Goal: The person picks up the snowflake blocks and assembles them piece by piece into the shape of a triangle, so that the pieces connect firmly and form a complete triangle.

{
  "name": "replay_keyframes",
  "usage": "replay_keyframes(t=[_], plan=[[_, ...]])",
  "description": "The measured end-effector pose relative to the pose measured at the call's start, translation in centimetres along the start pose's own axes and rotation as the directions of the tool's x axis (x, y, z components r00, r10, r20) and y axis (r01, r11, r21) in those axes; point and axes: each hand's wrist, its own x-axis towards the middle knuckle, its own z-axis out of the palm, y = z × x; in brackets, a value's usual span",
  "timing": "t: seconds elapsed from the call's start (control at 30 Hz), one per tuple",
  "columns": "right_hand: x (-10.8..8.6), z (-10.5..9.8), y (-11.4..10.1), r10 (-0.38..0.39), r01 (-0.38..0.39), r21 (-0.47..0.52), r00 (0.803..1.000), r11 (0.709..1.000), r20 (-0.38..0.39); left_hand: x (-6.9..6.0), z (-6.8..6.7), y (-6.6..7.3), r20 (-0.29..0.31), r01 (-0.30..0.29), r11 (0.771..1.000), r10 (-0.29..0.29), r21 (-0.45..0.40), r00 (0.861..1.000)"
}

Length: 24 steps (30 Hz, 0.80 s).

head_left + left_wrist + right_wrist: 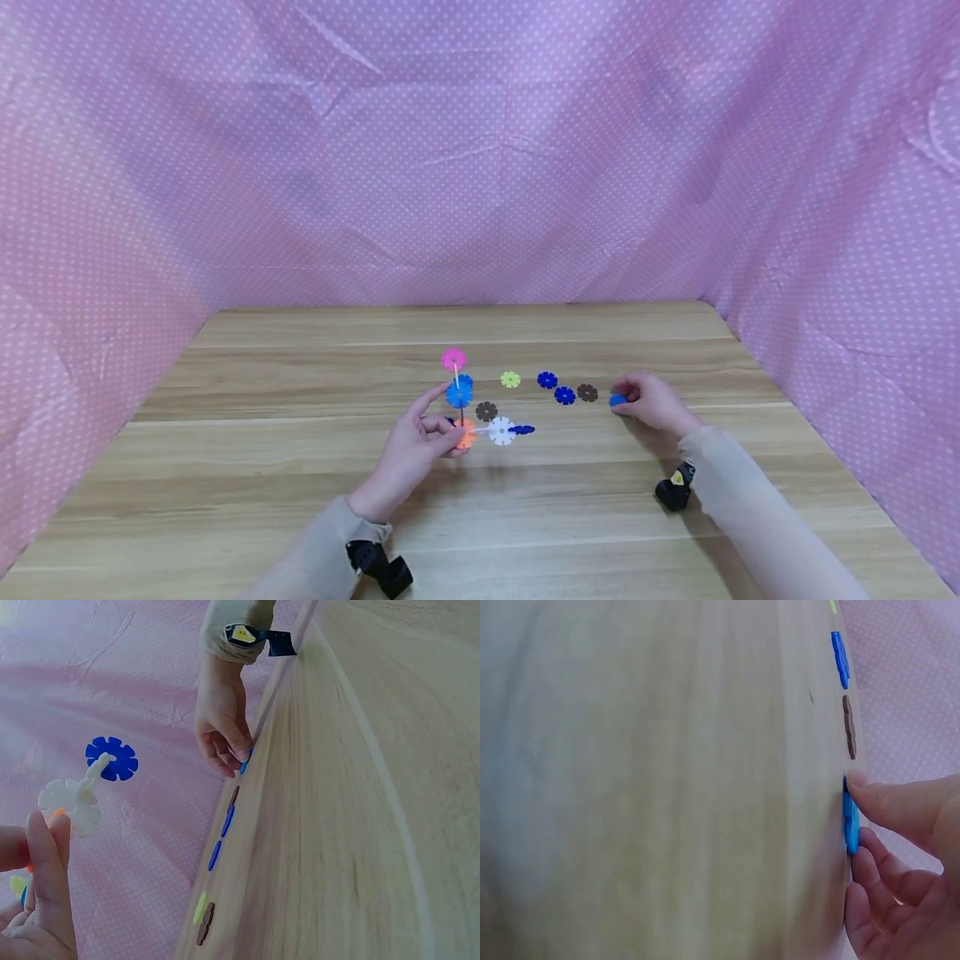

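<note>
My left hand pinches the orange disc of a chain of notched plastic discs held above the table. From it rise light blue discs and a pink disc; to the right a white disc and a dark blue disc are joined on. My right hand has thumb and fingers around a light blue disc at the table, at the right end of the loose discs. In the right wrist view the thumb touches the upper end of that blue piece.
Loose discs lie on the wooden table: yellow-green, two dark blue, a brown beside them and another brown near the chain. A pink dotted cloth hangs around the back and sides.
</note>
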Motion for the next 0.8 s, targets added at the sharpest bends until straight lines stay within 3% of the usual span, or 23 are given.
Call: replay_keyframes(t=[0.3, 0.57, 0.8], plan=[[0.0, 0.0, -0.1, 0.016, -0.016, -0.006, 1.0, 1.0, -0.007, 0.0, 0.1, 0.0, -0.013, 0.006, 1.0, -0.006, -0.001, 1.0], [-0.4, 0.0, 0.0, -0.021, 0.021, -0.017, 1.0, 1.0, -0.019, -0.1, 0.1, 0.2, -0.022, 0.013, 1.0, -0.013, 0.006, 1.0], [-1.5, 0.2, -0.9, 0.017, -0.021, 0.121, 0.999, 0.992, 0.028, -0.1, 0.2, 0.2, -0.025, 0.011, 1.0, -0.01, 0.015, 1.0]])
